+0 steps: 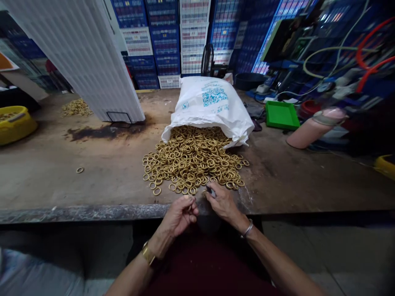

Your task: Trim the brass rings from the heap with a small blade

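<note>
A heap of brass rings (194, 160) spills out of the mouth of a white woven sack (212, 102) onto the worktable. My left hand (179, 216) is closed at the table's front edge, palm turned up. A bit of a brass ring shows between its fingers, mostly hidden. Close beside it, my right hand (224, 203) grips a small dark tool (211, 190) between thumb and fingers; its exact kind is too small to tell. The tool's end is near the front rings of the heap. One loose ring (80, 169) lies apart on the left.
A white corrugated panel (89, 61) leans in a wire stand at the left. Behind it lie more rings (76, 107). A yellow tub (17, 125) stands far left. To the right are a green tray (282, 115) and a pink cylinder (316, 128). Stacked crates (163, 39) line the back.
</note>
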The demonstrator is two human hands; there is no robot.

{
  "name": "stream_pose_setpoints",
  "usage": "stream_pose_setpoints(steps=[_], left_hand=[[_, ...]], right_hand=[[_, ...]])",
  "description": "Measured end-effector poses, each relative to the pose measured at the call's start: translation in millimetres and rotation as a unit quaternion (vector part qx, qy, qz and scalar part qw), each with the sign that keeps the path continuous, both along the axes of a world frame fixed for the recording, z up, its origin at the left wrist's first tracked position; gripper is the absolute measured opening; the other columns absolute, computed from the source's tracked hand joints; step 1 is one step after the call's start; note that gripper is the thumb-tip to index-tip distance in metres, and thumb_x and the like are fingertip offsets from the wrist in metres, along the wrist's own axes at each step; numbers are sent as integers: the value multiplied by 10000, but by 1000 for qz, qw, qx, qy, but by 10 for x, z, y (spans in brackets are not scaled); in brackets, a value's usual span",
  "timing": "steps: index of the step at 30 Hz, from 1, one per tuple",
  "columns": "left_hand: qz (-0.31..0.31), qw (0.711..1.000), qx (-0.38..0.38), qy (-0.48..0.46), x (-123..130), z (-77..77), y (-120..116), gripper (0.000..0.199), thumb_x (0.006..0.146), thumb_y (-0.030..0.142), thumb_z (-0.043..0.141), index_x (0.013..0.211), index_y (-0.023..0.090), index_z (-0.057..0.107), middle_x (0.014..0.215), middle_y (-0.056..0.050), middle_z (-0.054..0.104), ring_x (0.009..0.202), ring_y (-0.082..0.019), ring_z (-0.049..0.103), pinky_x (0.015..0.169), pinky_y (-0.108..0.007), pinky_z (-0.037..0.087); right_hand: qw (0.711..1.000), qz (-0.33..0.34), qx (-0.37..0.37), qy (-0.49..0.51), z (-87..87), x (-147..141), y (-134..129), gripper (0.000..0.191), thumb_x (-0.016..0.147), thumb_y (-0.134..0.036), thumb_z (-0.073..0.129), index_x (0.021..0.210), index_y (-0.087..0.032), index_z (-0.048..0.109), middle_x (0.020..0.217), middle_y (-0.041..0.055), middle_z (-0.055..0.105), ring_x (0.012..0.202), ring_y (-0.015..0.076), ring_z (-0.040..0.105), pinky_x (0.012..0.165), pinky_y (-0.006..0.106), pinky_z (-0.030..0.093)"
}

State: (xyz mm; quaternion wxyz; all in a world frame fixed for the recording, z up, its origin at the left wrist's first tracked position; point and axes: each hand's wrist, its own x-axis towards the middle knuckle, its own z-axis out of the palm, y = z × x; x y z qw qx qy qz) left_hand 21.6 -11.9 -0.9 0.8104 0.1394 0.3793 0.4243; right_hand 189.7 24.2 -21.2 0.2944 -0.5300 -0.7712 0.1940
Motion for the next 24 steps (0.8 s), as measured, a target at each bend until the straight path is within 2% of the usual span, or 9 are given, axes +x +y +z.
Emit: stream_pose_setpoints(steps=[4, 7, 11, 14, 17, 20, 24], left_hand=[[9, 997, 26, 70, 43, 10, 27, 271, 672, 336, 647, 825, 143, 535, 615, 15, 520, 489, -79, 510, 370, -151, 352], [2, 993, 65, 101, 60, -21, 9, 283, 665, 377, 644, 775, 145, 524, 586, 28, 501, 448, -61, 467, 353, -145, 330], [28, 977, 122, 171, 55, -62, -38, 268, 677, 391, 624, 687, 156, 495, 492, 66, 428, 392, -39, 381, 361, -146, 308], [41, 946, 169, 272, 51, -70, -74, 241, 719, 390, 574, 717, 155, 523, 463, 68, 426, 380, -43, 372, 381, -155, 327], [45, 920, 200, 335, 61, -55, -106, 225, 740, 370, 543, 767, 148, 564, 460, 65, 425, 380, -48, 374, 385, -160, 330], [48, 914, 201, 349, 82, -30, -125, 225, 743, 357, 535, 781, 140, 584, 473, 56, 444, 391, -56, 385, 389, -166, 336], [83, 908, 205, 356, 110, -3, -131, 219, 754, 350, 524, 779, 143, 589, 505, 41, 487, 418, -58, 393, 412, -168, 336]], right_hand=[[995, 44, -26, 82, 63, -100, -64, 48, 773, -180, 469, 779, -188, 517, 754, 23, 546, 702, 131, 500, 646, 228, 384], [988, 66, -56, 125, 103, -181, -101, 58, 773, -200, 476, 768, -182, 531, 720, 10, 530, 661, 116, 480, 615, 218, 377], [971, 35, -148, 182, 125, -257, -110, 123, 777, -284, 481, 766, -176, 538, 640, -21, 488, 567, 89, 427, 534, 199, 352], [947, -14, -233, 219, 137, -284, -105, 189, 766, -355, 484, 765, -172, 528, 558, -49, 433, 477, 68, 366, 454, 185, 314], [908, -25, -321, 267, 152, -295, -115, 255, 751, -430, 480, 770, -176, 494, 495, -77, 374, 392, 50, 302, 377, 177, 264], [873, -7, -389, 295, 166, -298, -135, 324, 738, -501, 471, 767, -179, 469, 493, -77, 400, 349, 40, 297, 329, 168, 229], [861, 22, -419, 289, 175, -296, -136, 384, 740, -552, 442, 740, -170, 479, 513, -54, 469, 329, 36, 321, 303, 162, 214]])
